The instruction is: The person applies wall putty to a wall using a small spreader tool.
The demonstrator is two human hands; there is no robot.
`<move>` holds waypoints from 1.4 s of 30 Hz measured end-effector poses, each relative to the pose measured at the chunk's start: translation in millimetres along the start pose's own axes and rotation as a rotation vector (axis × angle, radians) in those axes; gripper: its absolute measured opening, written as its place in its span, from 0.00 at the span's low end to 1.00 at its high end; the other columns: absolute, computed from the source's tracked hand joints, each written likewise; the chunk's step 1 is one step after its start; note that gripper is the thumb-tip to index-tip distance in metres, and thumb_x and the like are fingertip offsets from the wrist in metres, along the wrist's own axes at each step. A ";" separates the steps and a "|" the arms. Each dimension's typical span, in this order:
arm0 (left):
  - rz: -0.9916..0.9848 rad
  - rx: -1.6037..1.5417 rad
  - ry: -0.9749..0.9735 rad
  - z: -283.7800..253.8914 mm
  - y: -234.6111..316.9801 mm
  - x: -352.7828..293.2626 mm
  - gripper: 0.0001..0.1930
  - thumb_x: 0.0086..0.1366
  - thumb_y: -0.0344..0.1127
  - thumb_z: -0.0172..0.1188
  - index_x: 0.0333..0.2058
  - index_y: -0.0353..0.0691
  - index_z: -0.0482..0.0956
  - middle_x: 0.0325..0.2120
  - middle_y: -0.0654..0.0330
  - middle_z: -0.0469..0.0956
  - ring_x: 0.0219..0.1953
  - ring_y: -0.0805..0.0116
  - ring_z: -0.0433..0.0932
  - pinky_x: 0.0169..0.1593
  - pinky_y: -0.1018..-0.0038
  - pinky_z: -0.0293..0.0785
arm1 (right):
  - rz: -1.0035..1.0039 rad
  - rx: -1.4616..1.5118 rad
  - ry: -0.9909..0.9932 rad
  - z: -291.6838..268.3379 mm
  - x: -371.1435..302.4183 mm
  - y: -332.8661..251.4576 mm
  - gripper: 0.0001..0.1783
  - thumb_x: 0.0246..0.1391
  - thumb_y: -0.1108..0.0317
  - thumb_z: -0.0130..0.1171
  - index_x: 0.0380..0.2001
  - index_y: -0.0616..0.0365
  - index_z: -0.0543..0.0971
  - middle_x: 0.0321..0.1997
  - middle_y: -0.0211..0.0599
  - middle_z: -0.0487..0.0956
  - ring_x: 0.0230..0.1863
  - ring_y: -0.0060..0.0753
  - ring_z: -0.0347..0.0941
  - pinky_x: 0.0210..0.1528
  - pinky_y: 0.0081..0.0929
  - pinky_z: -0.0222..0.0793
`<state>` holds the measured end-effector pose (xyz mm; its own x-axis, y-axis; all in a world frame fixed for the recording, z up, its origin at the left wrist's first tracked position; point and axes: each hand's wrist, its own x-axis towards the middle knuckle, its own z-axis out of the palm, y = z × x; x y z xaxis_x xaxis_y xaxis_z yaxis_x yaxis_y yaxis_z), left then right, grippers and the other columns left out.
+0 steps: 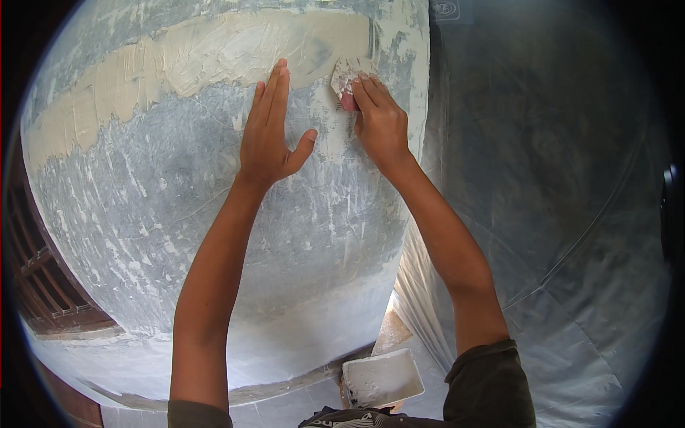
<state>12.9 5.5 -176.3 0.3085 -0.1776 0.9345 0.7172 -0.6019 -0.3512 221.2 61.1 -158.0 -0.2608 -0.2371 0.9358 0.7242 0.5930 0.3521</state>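
Observation:
A grey, patchy wall (pixel 178 164) fills the left and middle of the view. Across its upper part runs a wide band of wet beige filler (pixel 193 50), ridged and uneven. My left hand (pixel 267 135) lies flat against the wall, fingers straight and thumb apart, its fingertips at the band's lower edge. In my right hand (pixel 382 121) is a putty knife (pixel 349 78), its blade smeared with filler and a reddish handle part showing below. The blade rests on the wall near the band's right end. My fingertips cover part of the blade.
Below, on the floor, stands a white rectangular tub (pixel 383 378) with whitish residue inside. Dark translucent plastic sheeting (pixel 556 178) hangs beyond the wall's right edge. A brown slatted wooden frame (pixel 53 278) shows at the left.

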 end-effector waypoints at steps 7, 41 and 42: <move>-0.009 0.012 -0.003 -3.2 -1.1 -1.9 0.41 0.68 0.44 0.53 0.73 0.31 0.47 0.73 0.42 0.52 0.74 0.45 0.54 0.74 0.46 0.43 | 0.199 0.423 0.145 -28.9 33.0 -4.7 0.19 0.51 0.86 0.58 0.48 0.68 0.81 0.50 0.54 0.82 0.50 0.55 0.81 0.52 0.38 0.79; -0.005 -0.025 0.018 -3.4 -3.0 -1.0 0.41 0.67 0.43 0.53 0.72 0.30 0.48 0.72 0.41 0.53 0.74 0.44 0.54 0.74 0.46 0.43 | 0.284 0.540 -0.065 -33.3 23.9 -17.6 0.18 0.50 0.86 0.58 0.46 0.68 0.82 0.46 0.52 0.84 0.47 0.54 0.82 0.52 0.35 0.78; -0.005 -0.021 0.018 -4.5 -3.5 -0.9 0.41 0.67 0.43 0.53 0.72 0.30 0.48 0.72 0.41 0.53 0.74 0.44 0.54 0.74 0.46 0.43 | 0.410 0.591 0.003 -35.6 32.8 -12.1 0.16 0.52 0.85 0.57 0.45 0.67 0.83 0.44 0.52 0.84 0.45 0.54 0.83 0.51 0.35 0.78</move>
<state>7.2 4.3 -175.6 0.2934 -0.1887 0.9372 0.7056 -0.6187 -0.3454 226.6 18.8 -132.2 -0.0397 0.0923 0.9949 0.2965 0.9520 -0.0765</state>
